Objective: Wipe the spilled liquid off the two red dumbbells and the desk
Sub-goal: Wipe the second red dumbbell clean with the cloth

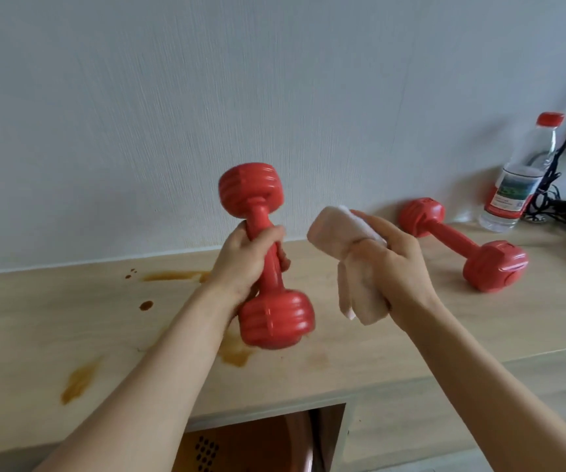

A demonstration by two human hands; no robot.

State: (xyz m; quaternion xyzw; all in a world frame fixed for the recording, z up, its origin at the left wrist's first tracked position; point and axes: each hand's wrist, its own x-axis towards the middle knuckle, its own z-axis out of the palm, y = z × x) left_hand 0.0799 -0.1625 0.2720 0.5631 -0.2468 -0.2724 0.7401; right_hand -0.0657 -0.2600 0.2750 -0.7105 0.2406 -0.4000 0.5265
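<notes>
- Wooden desk [360, 338] against pale wall, brown spills [77, 383] unwiped
- Left hand [244, 260] grips raised dumbbell [268, 253] upright by its handle, exposing it for wiping
- Right hand [394, 267] clutches cloth [339, 229] beside it
- Second dumbbell [462, 243] lies aside on desk

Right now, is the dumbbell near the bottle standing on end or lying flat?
Lying flat: the second dumbbell rests with both heads on the desk.

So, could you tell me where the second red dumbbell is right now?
It lies on the desk at right in the head view, the second dumbbell, just left of the water bottle and beyond the right hand.
</notes>
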